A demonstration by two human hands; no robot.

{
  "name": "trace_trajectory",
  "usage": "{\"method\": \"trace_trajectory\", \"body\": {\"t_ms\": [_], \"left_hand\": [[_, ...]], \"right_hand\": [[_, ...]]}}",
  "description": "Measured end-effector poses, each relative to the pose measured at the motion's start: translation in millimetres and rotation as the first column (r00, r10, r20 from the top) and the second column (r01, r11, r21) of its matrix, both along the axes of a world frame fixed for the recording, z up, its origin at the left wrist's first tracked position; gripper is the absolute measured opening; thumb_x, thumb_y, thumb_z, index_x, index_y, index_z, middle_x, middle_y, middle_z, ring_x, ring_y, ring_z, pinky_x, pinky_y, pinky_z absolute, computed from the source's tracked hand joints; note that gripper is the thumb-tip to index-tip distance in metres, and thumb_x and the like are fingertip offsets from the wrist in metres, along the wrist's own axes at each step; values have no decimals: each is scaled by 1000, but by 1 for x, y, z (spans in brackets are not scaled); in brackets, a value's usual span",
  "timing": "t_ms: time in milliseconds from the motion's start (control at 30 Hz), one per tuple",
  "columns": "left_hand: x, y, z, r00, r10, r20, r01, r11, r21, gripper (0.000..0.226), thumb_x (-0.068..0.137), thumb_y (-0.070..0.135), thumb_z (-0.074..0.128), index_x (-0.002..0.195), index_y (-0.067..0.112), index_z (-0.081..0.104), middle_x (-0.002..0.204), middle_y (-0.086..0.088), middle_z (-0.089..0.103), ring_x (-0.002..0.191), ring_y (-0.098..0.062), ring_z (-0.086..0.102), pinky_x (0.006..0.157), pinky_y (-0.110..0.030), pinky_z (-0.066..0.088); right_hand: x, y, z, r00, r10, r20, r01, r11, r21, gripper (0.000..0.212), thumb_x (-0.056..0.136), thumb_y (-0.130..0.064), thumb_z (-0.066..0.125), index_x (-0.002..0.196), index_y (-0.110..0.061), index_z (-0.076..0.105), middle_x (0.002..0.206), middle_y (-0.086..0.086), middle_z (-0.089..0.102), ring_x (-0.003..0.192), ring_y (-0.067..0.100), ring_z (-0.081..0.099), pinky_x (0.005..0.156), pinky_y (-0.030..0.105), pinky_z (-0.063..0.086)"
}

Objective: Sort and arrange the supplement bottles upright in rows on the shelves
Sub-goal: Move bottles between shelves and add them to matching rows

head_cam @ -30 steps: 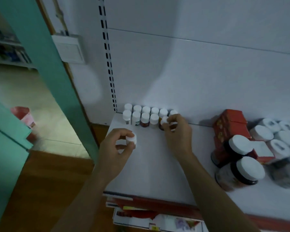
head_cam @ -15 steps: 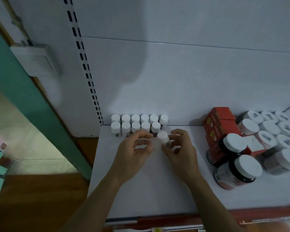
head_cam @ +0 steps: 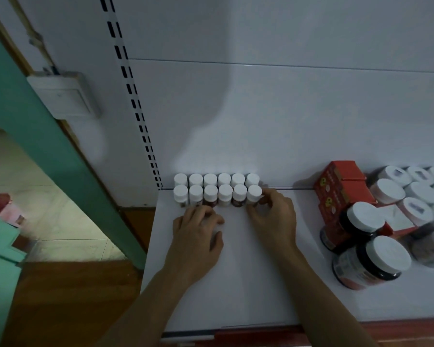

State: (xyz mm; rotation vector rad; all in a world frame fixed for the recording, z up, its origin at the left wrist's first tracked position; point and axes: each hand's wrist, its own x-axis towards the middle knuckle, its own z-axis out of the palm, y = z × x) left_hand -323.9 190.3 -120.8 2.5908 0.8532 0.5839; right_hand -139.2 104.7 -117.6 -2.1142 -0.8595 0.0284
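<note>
Two rows of small white-capped supplement bottles [head_cam: 217,189] stand upright at the back left of the white shelf [head_cam: 236,284], several in each row. My right hand [head_cam: 273,219] has its thumb and fingers around the rightmost front bottle [head_cam: 254,193], which stands in line with its row. My left hand [head_cam: 198,236] rests on the shelf just in front of the front row. Its curled fingertips touch the bases of the left bottles, and it holds nothing.
Two big dark jars with white lids [head_cam: 376,261] lie tilted at the right, beside red boxes [head_cam: 341,186] and several larger white-capped bottles [head_cam: 416,194]. A slotted upright [head_cam: 135,96] marks the shelf's left edge. Beyond it are a green door frame [head_cam: 48,146] and a wooden floor.
The bottle my left hand held a second ago passed to my right hand and now stands at the right end of the front row. My left hand dropped in front of the row.
</note>
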Motion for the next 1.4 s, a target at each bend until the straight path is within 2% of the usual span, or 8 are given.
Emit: {"method": "trace_trajectory", "body": {"t_ms": [167,300,467,700,867,1000,1133,1400], "left_hand": [[-1,-1,4,990,66,122,-72,997,40,18,86,26,68,104,26,64,111,7,56,108,-14,53,92,-34,40],[-5,9,18,810,390,438,-322,920,-225,40,84,14,78,117,12,56,113,-4,54,91,-12,53,77,-35,55],[-5,43,17,837,463,292,-318,845,-429,83,79,48,82,146,20,42,137,-5,50,109,-19,58,89,-37,53],[2,41,13,862,448,238,-358,870,-339,58,86,39,77,135,16,56,124,-9,61,110,-26,59,88,-42,52],[-11,22,19,852,493,178,-402,832,-383,68,83,22,81,141,10,49,130,-13,55,113,-28,59,95,-39,48],[-31,-19,25,885,465,21,-442,853,-277,57,90,16,71,142,9,51,140,-14,47,124,-32,53,102,-45,46],[-19,-60,53,888,436,-148,-444,895,-26,47,89,27,71,133,13,61,136,-16,54,123,-38,50,98,-51,48],[114,-189,120,965,179,193,-198,977,82,42,89,38,59,121,11,65,120,-11,60,110,-34,54,92,-47,48]], "right_hand": [[-5,0,7,999,5,-31,-4,1000,12,52,77,-43,78,124,-29,58,107,-12,62,100,15,58,85,42,50],[-11,0,19,993,19,-112,-20,1000,-6,71,66,-61,83,125,-41,51,109,-30,51,103,8,58,92,41,49],[-10,5,28,989,57,-137,-66,996,-63,71,66,-61,80,128,-38,54,111,-25,57,110,12,59,94,46,50],[-9,6,40,978,86,-189,-110,986,-122,62,66,-69,71,118,-38,57,105,-18,67,98,11,64,84,42,54],[-6,-23,58,964,137,-227,-201,937,-285,82,81,-39,80,150,-20,40,134,1,51,111,21,59,94,30,46],[10,-69,111,946,324,-8,-289,834,-470,63,92,-40,70,146,-18,49,142,7,49,123,24,54,105,36,44],[53,-133,162,909,312,277,-164,877,-452,47,91,-38,68,135,-21,59,133,5,57,121,29,52,100,44,47],[167,-318,139,960,47,275,14,976,-217,27,93,-28,63,118,-19,67,113,5,65,105,27,58,87,37,48]]}}
